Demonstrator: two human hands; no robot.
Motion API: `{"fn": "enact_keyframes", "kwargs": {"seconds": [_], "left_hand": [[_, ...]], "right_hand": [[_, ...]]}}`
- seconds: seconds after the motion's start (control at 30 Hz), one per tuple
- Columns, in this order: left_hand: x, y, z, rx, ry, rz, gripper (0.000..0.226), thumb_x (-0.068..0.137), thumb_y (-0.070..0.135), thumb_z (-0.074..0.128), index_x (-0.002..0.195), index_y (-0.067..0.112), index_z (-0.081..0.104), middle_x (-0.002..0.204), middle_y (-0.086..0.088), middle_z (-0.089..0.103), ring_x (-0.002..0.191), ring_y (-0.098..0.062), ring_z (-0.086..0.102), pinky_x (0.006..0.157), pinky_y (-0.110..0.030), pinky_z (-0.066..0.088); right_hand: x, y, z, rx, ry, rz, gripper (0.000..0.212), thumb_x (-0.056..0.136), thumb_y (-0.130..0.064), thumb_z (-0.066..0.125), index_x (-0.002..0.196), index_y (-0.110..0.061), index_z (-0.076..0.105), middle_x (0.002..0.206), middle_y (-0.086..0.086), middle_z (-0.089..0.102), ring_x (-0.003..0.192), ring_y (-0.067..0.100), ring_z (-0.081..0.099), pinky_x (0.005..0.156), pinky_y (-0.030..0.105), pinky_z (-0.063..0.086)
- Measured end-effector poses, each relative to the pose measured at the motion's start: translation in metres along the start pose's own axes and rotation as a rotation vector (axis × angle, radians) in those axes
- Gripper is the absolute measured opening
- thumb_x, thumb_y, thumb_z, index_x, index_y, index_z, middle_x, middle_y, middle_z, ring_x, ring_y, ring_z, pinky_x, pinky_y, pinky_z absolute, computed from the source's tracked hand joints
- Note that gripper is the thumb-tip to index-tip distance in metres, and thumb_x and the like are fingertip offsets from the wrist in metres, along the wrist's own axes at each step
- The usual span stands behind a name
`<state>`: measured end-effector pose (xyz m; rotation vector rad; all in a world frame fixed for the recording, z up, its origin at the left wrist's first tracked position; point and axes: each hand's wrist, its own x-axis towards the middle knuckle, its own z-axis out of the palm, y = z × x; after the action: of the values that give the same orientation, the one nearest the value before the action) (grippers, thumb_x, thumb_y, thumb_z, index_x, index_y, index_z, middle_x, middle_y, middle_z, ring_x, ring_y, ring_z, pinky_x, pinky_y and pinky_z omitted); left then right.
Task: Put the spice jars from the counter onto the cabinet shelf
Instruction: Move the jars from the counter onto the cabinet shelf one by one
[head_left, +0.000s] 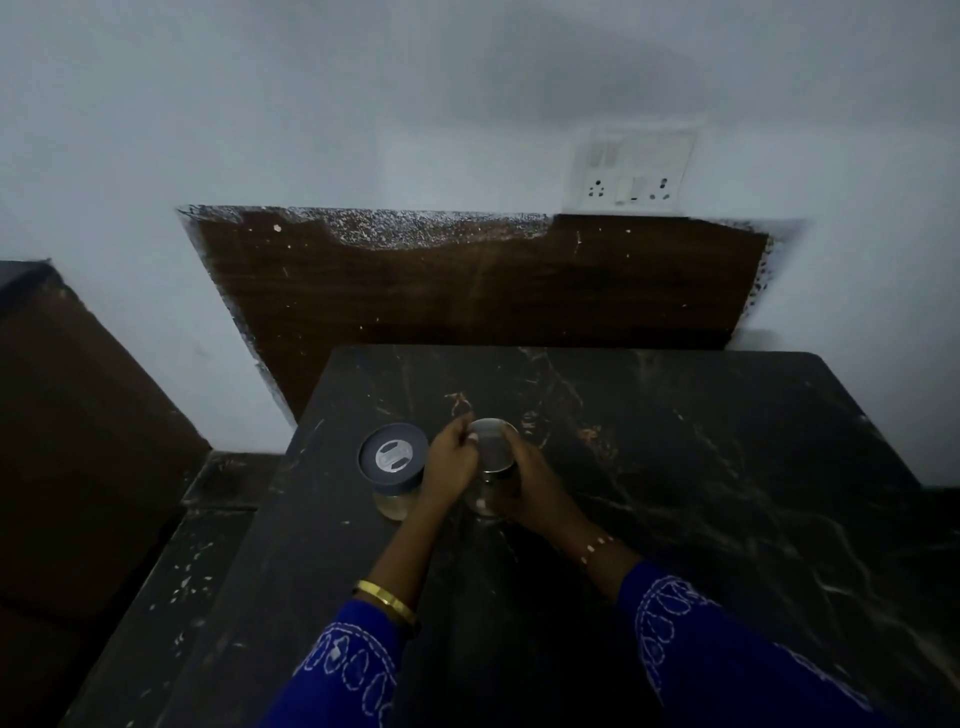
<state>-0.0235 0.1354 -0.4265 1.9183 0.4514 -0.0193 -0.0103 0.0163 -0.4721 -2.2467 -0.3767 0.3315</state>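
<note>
A dim room: pale wall, a brown panel (467, 286) low on it, one white socket plate (631, 171) above the panel's right end. Below stands my black marbled desk (701, 467), its near edge cut off by the frame.

I count two jars on the desk, both upright, near its left side. The left jar (393, 467) has a dark lid with a pale mark in the middle; it stands alone, just beside my left wrist, and I cannot tell whether they touch. The right jar (491, 467) has a steel lid and clear glass below.

Both my hands are on that right jar. My left hand (451, 460) has its grip narrow, fingers pinching the lid's rim from the left. My right hand (530, 486) wraps the glass body from the right, grip closed round it. What either jar holds is too dark to make out.

One gold bangle (387, 601) on my left wrist, one beaded bracelet (597, 545) on my right. Two blue sleeves with white stitching, both cut off at the bottom edge.

To the left, a brown block (78, 441) lies in shadow; I cannot tell what it is.
</note>
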Motion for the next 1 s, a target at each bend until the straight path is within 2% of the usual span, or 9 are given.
{"fn": "enact_keyframes", "kwargs": {"seconds": [0.2, 0.33, 0.43, 0.57, 0.67, 0.73, 0.83, 0.9, 1.0], "left_hand": [[-0.011, -0.003, -0.002, -0.184, 0.037, -0.062, 0.032, 0.093, 0.001, 0.041, 0.123, 0.000, 0.054, 0.125, -0.018, 0.058, 0.114, -0.029, 0.056, 0.097, -0.037, 0.047], [-0.014, 0.010, -0.006, -0.414, 0.015, -0.100, 0.029, 0.094, -0.002, 0.037, 0.119, -0.003, 0.052, 0.100, -0.014, 0.063, 0.087, -0.021, 0.061, 0.072, -0.025, 0.052], [-0.015, 0.023, 0.000, -0.403, -0.038, -0.097, 0.029, 0.094, 0.008, 0.043, 0.120, 0.004, 0.056, 0.117, -0.015, 0.061, 0.096, -0.021, 0.059, 0.075, -0.026, 0.050], [-0.035, 0.057, 0.018, -0.527, -0.259, -0.165, 0.036, 0.096, 0.034, 0.040, 0.115, 0.010, 0.059, 0.099, -0.012, 0.065, 0.091, -0.023, 0.063, 0.084, -0.035, 0.050], [-0.055, 0.086, 0.039, -0.640, -0.390, -0.084, 0.033, 0.098, 0.032, 0.034, 0.102, 0.015, 0.062, 0.095, -0.008, 0.069, 0.090, -0.019, 0.066, 0.075, -0.030, 0.053], [-0.064, 0.103, 0.055, -0.629, -0.401, 0.002, 0.032, 0.097, 0.031, 0.037, 0.112, 0.014, 0.059, 0.106, -0.010, 0.068, 0.094, -0.018, 0.067, 0.071, -0.026, 0.055], [-0.072, 0.125, 0.076, -0.616, -0.350, 0.117, 0.039, 0.091, 0.030, 0.049, 0.127, 0.017, 0.053, 0.123, -0.012, 0.061, 0.107, -0.024, 0.064, 0.084, -0.036, 0.054], [-0.075, 0.134, 0.088, -0.673, -0.297, 0.156, 0.040, 0.090, 0.024, 0.051, 0.130, 0.018, 0.051, 0.125, -0.009, 0.059, 0.110, -0.025, 0.062, 0.087, -0.038, 0.053], [-0.079, 0.145, 0.103, -0.734, -0.232, 0.243, 0.036, 0.091, 0.015, 0.051, 0.127, 0.016, 0.055, 0.128, -0.010, 0.058, 0.112, -0.025, 0.060, 0.083, -0.035, 0.055]], "right_hand": [[-0.012, -0.010, -0.022, 0.151, 0.080, 0.049, 0.086, 0.061, -0.020, 0.084, 0.135, -0.022, 0.041, 0.138, 0.002, 0.049, 0.126, 0.019, 0.046, 0.103, 0.035, 0.044], [-0.028, -0.014, -0.065, 0.382, 0.048, 0.094, 0.078, 0.067, -0.016, 0.080, 0.134, -0.019, 0.041, 0.136, 0.005, 0.049, 0.123, 0.022, 0.049, 0.100, 0.038, 0.047], [-0.040, -0.024, -0.100, 0.720, 0.011, 0.098, 0.055, 0.077, -0.011, 0.070, 0.122, -0.025, 0.043, 0.127, 0.008, 0.054, 0.111, 0.025, 0.058, 0.094, 0.043, 0.050], [-0.048, -0.034, -0.135, 0.965, 0.122, 0.002, 0.045, 0.085, -0.004, 0.056, 0.126, -0.016, 0.044, 0.114, 0.002, 0.060, 0.103, 0.020, 0.061, 0.083, 0.036, 0.053], [-0.052, -0.036, -0.157, 0.951, 0.329, -0.038, 0.038, 0.089, -0.014, 0.054, 0.127, -0.008, 0.048, 0.113, 0.005, 0.062, 0.099, 0.020, 0.062, 0.077, 0.032, 0.053], [-0.054, -0.037, -0.174, 0.901, 0.440, -0.031, 0.030, 0.093, -0.025, 0.050, 0.119, -0.012, 0.052, 0.106, 0.002, 0.062, 0.096, 0.019, 0.061, 0.079, 0.035, 0.053], [-0.056, -0.033, -0.203, 0.793, 0.562, -0.010, 0.022, 0.096, -0.037, 0.039, 0.111, -0.022, 0.048, 0.099, -0.003, 0.057, 0.089, 0.014, 0.059, 0.081, 0.035, 0.051], [-0.057, -0.025, -0.220, 0.755, 0.598, 0.022, 0.024, 0.097, -0.038, 0.036, 0.107, -0.021, 0.048, 0.101, 0.003, 0.057, 0.088, 0.015, 0.058, 0.084, 0.038, 0.050], [-0.064, -0.013, -0.239, 0.825, 0.546, 0.075, 0.025, 0.098, -0.037, 0.035, 0.097, -0.024, 0.056, 0.113, 0.012, 0.062, 0.101, 0.024, 0.061, 0.094, 0.048, 0.049]]}}
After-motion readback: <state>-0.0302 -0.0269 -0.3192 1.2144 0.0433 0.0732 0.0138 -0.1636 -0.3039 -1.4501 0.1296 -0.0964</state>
